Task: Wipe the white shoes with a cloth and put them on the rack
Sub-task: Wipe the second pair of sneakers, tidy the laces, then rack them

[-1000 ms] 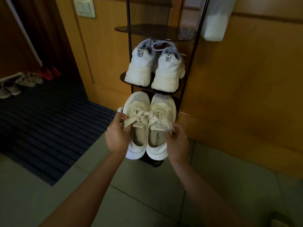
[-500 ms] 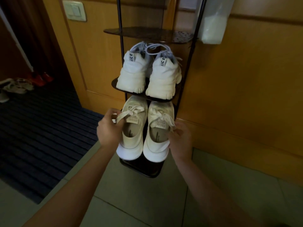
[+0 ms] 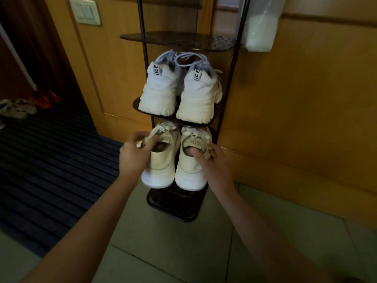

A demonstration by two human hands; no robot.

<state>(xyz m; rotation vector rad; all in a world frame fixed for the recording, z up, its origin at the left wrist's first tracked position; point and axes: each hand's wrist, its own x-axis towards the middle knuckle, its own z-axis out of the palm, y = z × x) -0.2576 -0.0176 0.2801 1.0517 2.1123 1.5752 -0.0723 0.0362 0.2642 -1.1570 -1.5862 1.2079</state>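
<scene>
The pair of white shoes sits side by side at the lowest tier of the rack (image 3: 233, 82), toes tucked under the middle shelf and heels towards the person. The left shoe (image 3: 161, 166) is gripped by the left hand (image 3: 132, 156), fingers curled over its collar by the laces. The right shoe (image 3: 188, 170) is held by the right hand (image 3: 214, 166), thumb hooked inside the opening and fingers wrapped round the outer side. Both heels hang over the dark bottom tray (image 3: 173, 207) – whether the soles rest on it, I cannot tell. On the shelf just above stands a pair of chunky white sneakers (image 3: 159, 92), heels outward, with lettering on the heel tabs; above them is a perforated top shelf (image 3: 173, 39). The rack stands against a wooden wall (image 3: 295, 99) on a pale tiled floor (image 3: 163, 252). A light switch (image 3: 87, 12) is up on the left, a white container (image 3: 261, 27) hangs by the rack's right post, and off to the left lies a dark striped mat (image 3: 51, 164) with red shoes (image 3: 46, 98) at its far edge.
</scene>
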